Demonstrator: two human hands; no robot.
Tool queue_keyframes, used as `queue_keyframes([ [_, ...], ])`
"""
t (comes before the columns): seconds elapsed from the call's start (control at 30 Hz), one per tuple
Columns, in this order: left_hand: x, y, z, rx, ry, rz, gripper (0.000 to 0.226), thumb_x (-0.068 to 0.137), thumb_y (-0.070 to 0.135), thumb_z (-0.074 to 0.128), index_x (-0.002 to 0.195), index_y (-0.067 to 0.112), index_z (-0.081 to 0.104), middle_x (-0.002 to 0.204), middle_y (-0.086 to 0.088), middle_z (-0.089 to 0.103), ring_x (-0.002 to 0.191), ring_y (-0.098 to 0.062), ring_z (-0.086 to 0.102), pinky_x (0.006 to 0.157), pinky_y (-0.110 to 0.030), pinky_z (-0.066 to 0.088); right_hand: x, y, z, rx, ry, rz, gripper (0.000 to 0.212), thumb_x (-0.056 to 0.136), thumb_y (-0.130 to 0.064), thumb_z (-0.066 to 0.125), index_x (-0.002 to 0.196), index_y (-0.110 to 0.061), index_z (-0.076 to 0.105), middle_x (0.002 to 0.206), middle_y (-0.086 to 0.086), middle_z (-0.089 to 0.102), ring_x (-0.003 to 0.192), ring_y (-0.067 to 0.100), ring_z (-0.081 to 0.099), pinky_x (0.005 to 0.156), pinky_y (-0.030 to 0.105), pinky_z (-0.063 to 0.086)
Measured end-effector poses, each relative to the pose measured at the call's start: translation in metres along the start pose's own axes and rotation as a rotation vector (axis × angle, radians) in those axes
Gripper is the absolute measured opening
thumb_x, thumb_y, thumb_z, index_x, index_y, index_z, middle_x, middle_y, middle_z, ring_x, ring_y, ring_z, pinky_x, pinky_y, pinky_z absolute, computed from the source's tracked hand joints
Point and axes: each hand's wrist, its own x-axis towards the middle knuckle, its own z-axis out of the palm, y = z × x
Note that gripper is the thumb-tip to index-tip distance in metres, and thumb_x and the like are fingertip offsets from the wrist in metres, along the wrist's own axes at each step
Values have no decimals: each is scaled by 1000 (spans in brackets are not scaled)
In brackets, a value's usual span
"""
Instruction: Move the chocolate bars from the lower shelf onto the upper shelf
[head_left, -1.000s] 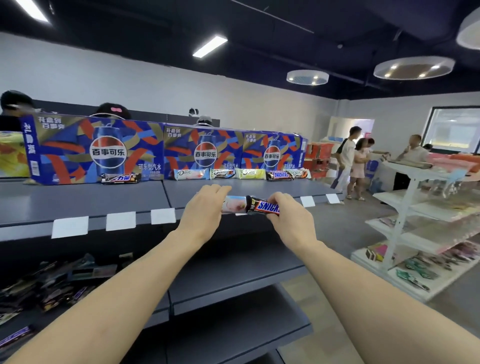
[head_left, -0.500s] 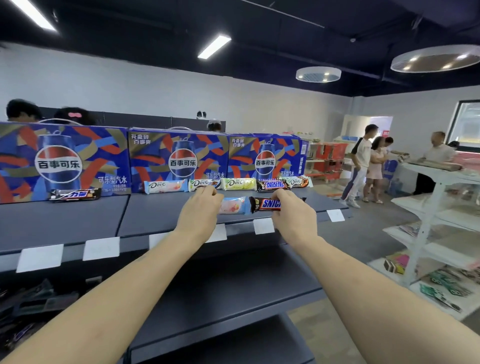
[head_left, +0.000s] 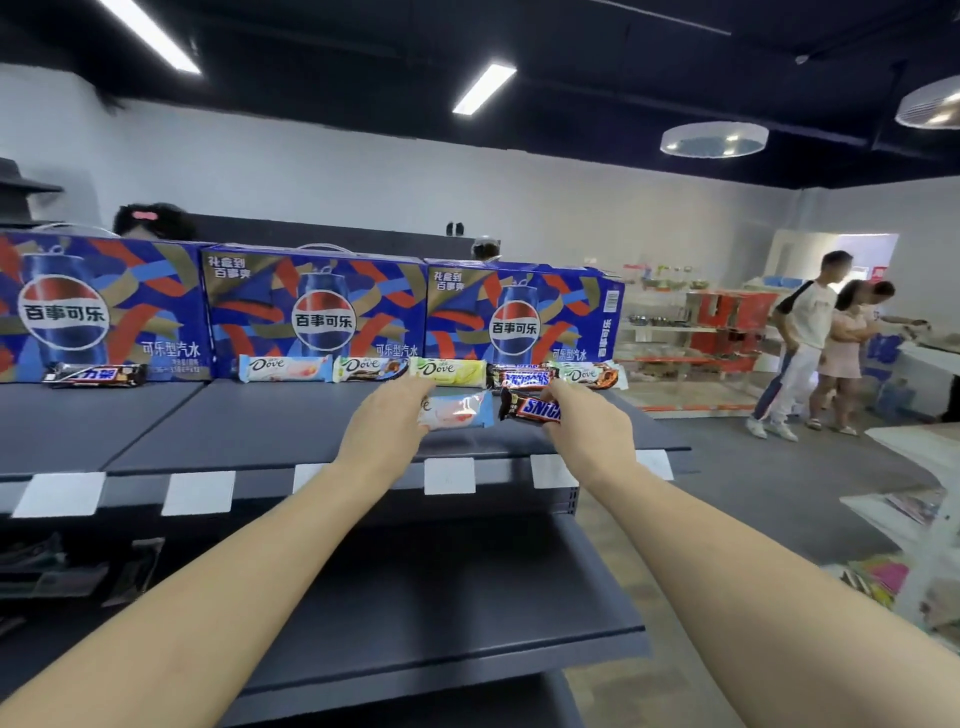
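The left hand holds a pale Dove bar and the right hand holds a Snickers bar, both over the upper shelf. Best to lay them flat, just near the far row of bars, then let go.

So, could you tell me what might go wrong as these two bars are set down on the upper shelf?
The Snickers bar in the right hand is close to the row already lined up against the Pepsi boxes; pushing it back could knock the shelved Snickers out of line. The left hand holds the pale blue Dove bar by one end only, so it may land crooked.
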Motion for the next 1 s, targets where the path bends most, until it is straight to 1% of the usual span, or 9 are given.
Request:
queue_keyframes([
  [0.1, 5, 3, 5, -59, 18, -60, 58, 82, 10, 73, 136, 21, 52, 123, -2, 63, 113, -22, 58, 95, -39, 49, 17, 7, 15, -2, -38, -37, 37, 90, -17, 62, 124, -29, 54, 112, 0, 63, 93, 23, 62, 62, 31, 43],
  [0.17, 12, 0, 7, -52, 25, -76, 62, 82, 11, 74, 138, 21, 50, 127, -1, 62, 116, -20, 56, 97, -36, 47, 29, 11, 26, 5, -74, -47, 40, 90, -16, 62, 127, -31, 54, 115, 2, 62, 94, 25, 62, 66, 32, 48],
  [0.23, 22, -6, 11, -33, 31, -74, 61, 82, 12, 74, 138, 22, 50, 129, 0, 62, 118, -19, 55, 97, -33, 44, 43, 14, 37, 9, -114, -50, 41, 91, -18, 63, 128, -32, 55, 118, 3, 62, 96, 26, 62, 69, 34, 49],
  [0.37, 43, -21, 23, 15, -10, -69, 59, 82, 13, 73, 137, 21, 51, 128, 1, 61, 117, -19, 55, 97, -34, 46, 71, 23, 60, 22, -166, -68, 40, 92, -18, 62, 129, -32, 57, 118, 4, 63, 101, 27, 61, 68, 33, 46],
  [0.5, 65, -30, 39, 51, -26, -47, 57, 82, 11, 73, 135, 21, 53, 129, 1, 61, 118, -19, 55, 98, -34, 45, 96, 31, 78, 37, -211, -109, 41, 94, -22, 61, 134, -30, 54, 124, 6, 60, 108, 28, 58, 80, 36, 50],
  [0.57, 74, -32, 47, 76, -37, -31, 54, 83, 12, 71, 134, 20, 53, 130, 1, 60, 119, -19, 54, 98, -34, 44, 104, 33, 84, 40, -222, -117, 42, 94, -22, 59, 135, -29, 52, 124, 6, 59, 109, 29, 58, 81, 37, 51],
  [0.73, 92, -28, 60, 100, -58, -23, 53, 85, 13, 70, 135, 20, 52, 132, 1, 58, 120, -20, 52, 98, -33, 43, 120, 38, 95, 80, -204, -91, 42, 92, -12, 54, 131, -28, 55, 121, 4, 56, 103, 29, 59, 73, 35, 48],
  [0.87, 99, -22, 66, 126, -61, -39, 51, 86, 12, 68, 133, 21, 53, 130, 1, 58, 119, -20, 52, 98, -36, 44, 132, 41, 102, 110, -200, -76, 42, 91, -10, 56, 129, -26, 57, 125, 3, 53, 106, 28, 58, 79, 37, 51],
  [1.0, 101, -19, 70, 150, -67, -54, 53, 86, 12, 68, 135, 22, 52, 132, 2, 57, 120, -19, 51, 100, -34, 43, 141, 42, 107, 115, -187, -74, 37, 88, -8, 58, 121, -25, 61, 115, 2, 54, 99, 27, 58, 69, 32, 44],
])
